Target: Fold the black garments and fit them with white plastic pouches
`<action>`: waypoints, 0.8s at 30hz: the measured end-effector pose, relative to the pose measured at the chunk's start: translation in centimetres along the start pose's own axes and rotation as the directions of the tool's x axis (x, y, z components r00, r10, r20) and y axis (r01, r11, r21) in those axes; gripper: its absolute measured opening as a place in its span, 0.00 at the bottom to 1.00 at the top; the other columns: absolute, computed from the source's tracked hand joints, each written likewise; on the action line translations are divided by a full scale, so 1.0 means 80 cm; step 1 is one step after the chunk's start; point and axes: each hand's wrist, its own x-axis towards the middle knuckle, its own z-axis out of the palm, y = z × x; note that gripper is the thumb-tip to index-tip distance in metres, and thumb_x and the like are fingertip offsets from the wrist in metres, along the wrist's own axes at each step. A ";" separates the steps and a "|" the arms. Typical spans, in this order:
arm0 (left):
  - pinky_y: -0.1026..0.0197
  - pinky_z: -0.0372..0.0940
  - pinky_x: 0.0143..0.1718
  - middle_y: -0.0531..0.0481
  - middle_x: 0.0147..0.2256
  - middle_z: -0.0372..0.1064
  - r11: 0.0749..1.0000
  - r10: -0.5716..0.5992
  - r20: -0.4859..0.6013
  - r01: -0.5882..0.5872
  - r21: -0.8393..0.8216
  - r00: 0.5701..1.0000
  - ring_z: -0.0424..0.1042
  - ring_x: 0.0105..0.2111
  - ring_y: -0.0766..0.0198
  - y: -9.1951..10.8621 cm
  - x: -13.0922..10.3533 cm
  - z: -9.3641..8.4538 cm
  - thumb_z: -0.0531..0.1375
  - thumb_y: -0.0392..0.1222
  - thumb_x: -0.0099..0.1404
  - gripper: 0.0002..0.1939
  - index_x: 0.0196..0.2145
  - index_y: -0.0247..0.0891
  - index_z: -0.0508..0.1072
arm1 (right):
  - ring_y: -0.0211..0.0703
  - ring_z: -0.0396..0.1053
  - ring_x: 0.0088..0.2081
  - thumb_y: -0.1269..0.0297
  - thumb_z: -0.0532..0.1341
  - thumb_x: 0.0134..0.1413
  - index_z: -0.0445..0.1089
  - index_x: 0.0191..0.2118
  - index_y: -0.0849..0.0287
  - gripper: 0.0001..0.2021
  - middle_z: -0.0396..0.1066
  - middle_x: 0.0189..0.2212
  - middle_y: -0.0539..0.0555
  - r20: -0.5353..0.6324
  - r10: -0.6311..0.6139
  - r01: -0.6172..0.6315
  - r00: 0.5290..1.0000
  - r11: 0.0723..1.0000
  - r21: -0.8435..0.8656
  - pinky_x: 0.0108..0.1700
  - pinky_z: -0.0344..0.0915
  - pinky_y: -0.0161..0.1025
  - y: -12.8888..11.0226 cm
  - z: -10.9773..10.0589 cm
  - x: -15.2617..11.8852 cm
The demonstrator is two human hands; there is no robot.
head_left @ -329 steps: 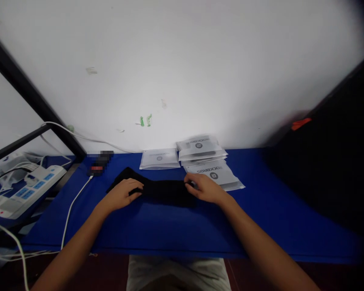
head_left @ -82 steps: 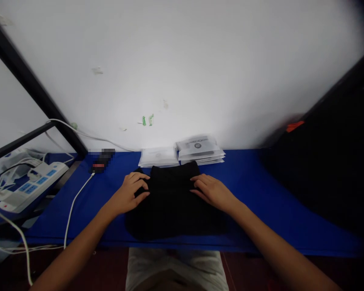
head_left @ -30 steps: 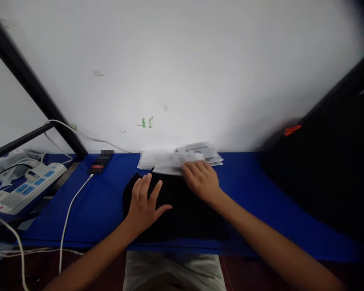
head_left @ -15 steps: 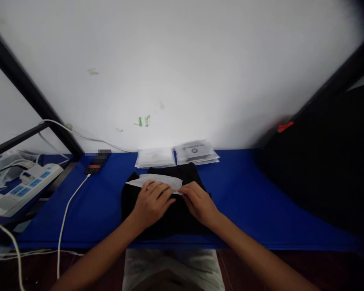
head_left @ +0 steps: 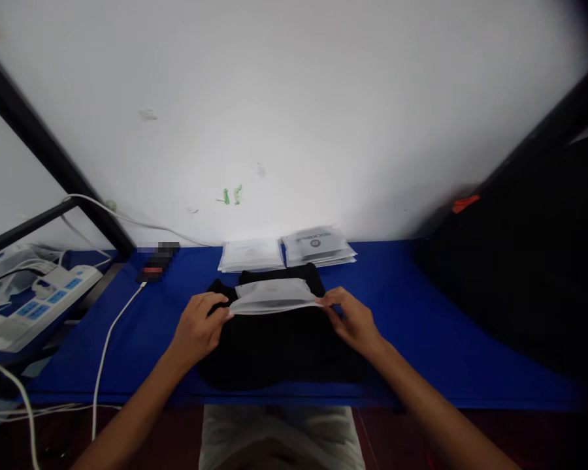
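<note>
Head camera view: the left hand [head_left: 200, 326] and the right hand [head_left: 349, 320] each pinch one end of a frosted pouch [head_left: 277, 294], thumb and fingers drawn narrow on its near corners, so that its near edge runs almost straight between them. The pouch is over the upper part of a spread of black cloth [head_left: 284, 349] — whether it rests on the cloth or is held just above it, I can't fairly tell from this angle. It looks thin, light and floppy, probably a smooth plastic film that could slip between dry fingertips and crease easily, so a pinch at both corners seems the surest hold; gripped at the middle, it would likely buckle. The cloth seems soft and limp, better handled with flat palms or a broad grip along its edges. Beyond it, on the blue tabletop [head_left: 402, 313], lie a pale packet [head_left: 251, 254] and, just beside that, a small stack of printed packets [head_left: 318, 243], both near the white wall [head_left: 298, 130]. Farther left are a dark object [head_left: 161, 256] with a white cable [head_left: 108, 346] at its near end and a power strip [head_left: 42, 303] crowded with leads — and a large black mass [head_left: 524, 281] fills the right side.
</note>
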 end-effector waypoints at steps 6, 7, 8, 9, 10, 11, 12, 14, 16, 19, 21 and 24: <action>0.52 0.68 0.46 0.40 0.46 0.70 0.988 -0.018 0.176 0.045 -0.150 0.984 0.70 0.46 0.53 0.025 0.015 0.008 0.59 0.43 0.65 0.06 0.35 0.38 0.70 | 0.45 0.71 0.35 0.70 0.51 0.63 0.66 0.41 0.55 0.08 0.71 0.33 0.54 0.260 -0.039 0.070 0.965 0.992 -0.109 0.35 0.69 0.40 -0.001 -0.007 0.009; 0.52 0.68 0.46 0.40 0.45 0.71 0.985 -0.028 0.186 0.058 -0.160 0.982 0.71 0.46 0.54 0.029 0.021 0.012 0.58 0.42 0.66 0.05 0.35 0.38 0.69 | 0.46 0.71 0.36 0.71 0.50 0.62 0.67 0.43 0.56 0.10 0.72 0.35 0.55 0.283 -0.064 0.111 0.957 0.982 -0.152 0.35 0.70 0.40 -0.006 -0.010 0.012; 0.53 0.68 0.45 0.41 0.43 0.71 0.981 -0.040 0.191 0.074 -0.177 0.981 0.71 0.45 0.55 0.032 0.026 0.016 0.57 0.40 0.66 0.04 0.35 0.39 0.69 | 0.47 0.71 0.37 0.73 0.50 0.60 0.67 0.45 0.57 0.12 0.73 0.37 0.57 0.285 -0.086 0.147 0.955 0.968 -0.201 0.36 0.70 0.42 -0.012 -0.013 0.016; 0.53 0.68 0.45 0.42 0.42 0.71 0.975 -0.057 0.188 0.095 -0.202 0.981 0.71 0.44 0.56 0.034 0.030 0.019 0.55 0.38 0.67 0.03 0.35 0.39 0.68 | 0.48 0.71 0.39 0.75 0.50 0.59 0.67 0.46 0.59 0.14 0.73 0.39 0.59 0.269 -0.111 0.179 0.957 0.953 -0.245 0.38 0.70 0.43 -0.019 -0.016 0.019; 0.54 0.68 0.46 0.43 0.41 0.71 0.965 -0.081 0.180 0.122 -0.231 0.980 0.71 0.44 0.57 0.035 0.034 0.022 0.55 0.37 0.67 0.03 0.35 0.39 0.68 | 0.49 0.71 0.40 0.77 0.50 0.57 0.67 0.46 0.60 0.15 0.73 0.40 0.60 0.245 -0.141 0.208 0.959 0.940 -0.271 0.39 0.71 0.45 -0.028 -0.017 0.021; 0.55 0.68 0.46 0.44 0.41 0.71 0.953 -0.114 0.168 0.155 -0.259 0.979 0.71 0.44 0.58 0.036 0.037 0.023 0.54 0.37 0.67 0.04 0.35 0.40 0.68 | 0.49 0.71 0.40 0.78 0.50 0.56 0.68 0.47 0.61 0.16 0.74 0.41 0.61 0.224 -0.183 0.241 0.957 0.933 -0.268 0.40 0.71 0.45 -0.039 -0.017 0.022; 0.56 0.68 0.46 0.45 0.41 0.71 0.940 -0.148 0.158 0.189 -0.284 0.976 0.71 0.43 0.59 0.037 0.039 0.024 0.54 0.37 0.68 0.04 0.35 0.40 0.67 | 0.48 0.71 0.41 0.78 0.50 0.57 0.68 0.47 0.61 0.16 0.74 0.41 0.61 0.210 -0.241 0.288 0.948 0.929 -0.233 0.41 0.71 0.45 -0.050 -0.014 0.022; 0.58 0.68 0.46 0.47 0.40 0.71 0.918 -0.206 0.143 0.242 -0.313 0.968 0.71 0.43 0.61 0.038 0.043 0.024 0.54 0.38 0.68 0.04 0.34 0.41 0.67 | 0.46 0.72 0.43 0.78 0.50 0.59 0.68 0.48 0.60 0.16 0.75 0.42 0.60 0.227 -0.368 0.399 0.902 0.911 -0.107 0.44 0.71 0.43 -0.074 -0.004 0.023; 0.58 0.68 0.45 0.48 0.40 0.72 0.909 -0.243 0.126 0.271 -0.315 0.962 0.72 0.42 0.61 0.040 0.045 0.023 0.54 0.39 0.68 0.04 0.34 0.41 0.67 | 0.46 0.70 0.50 0.78 0.49 0.61 0.66 0.52 0.62 0.18 0.74 0.47 0.61 0.289 -0.439 0.466 0.851 0.884 -0.030 0.49 0.71 0.43 -0.093 0.014 0.025; 0.57 0.68 0.45 0.47 0.39 0.72 0.918 -0.255 0.092 0.271 -0.290 0.963 0.72 0.41 0.60 0.041 0.049 0.023 0.54 0.40 0.69 0.04 0.35 0.41 0.67 | 0.51 0.66 0.57 0.79 0.50 0.59 0.61 0.59 0.66 0.22 0.68 0.55 0.66 0.423 -0.326 0.411 0.846 0.903 -0.127 0.55 0.68 0.47 -0.106 0.042 0.036; 0.57 0.67 0.45 0.47 0.39 0.72 0.930 -0.235 0.087 0.250 -0.268 0.968 0.72 0.41 0.60 0.040 0.050 0.024 0.53 0.40 0.69 0.05 0.36 0.40 0.67 | 0.55 0.67 0.56 0.80 0.53 0.55 0.58 0.61 0.68 0.27 0.66 0.56 0.69 0.494 -0.141 0.292 0.858 0.925 -0.244 0.53 0.69 0.49 -0.105 0.056 0.044; 0.55 0.68 0.45 0.46 0.39 0.72 0.942 -0.208 0.092 0.225 -0.248 0.974 0.72 0.42 0.58 0.037 0.049 0.025 0.52 0.41 0.70 0.06 0.37 0.40 0.67 | 0.56 0.71 0.49 0.80 0.56 0.50 0.56 0.63 0.66 0.31 0.68 0.53 0.69 0.560 0.071 0.159 0.826 0.923 -0.351 0.45 0.72 0.47 -0.096 0.069 0.054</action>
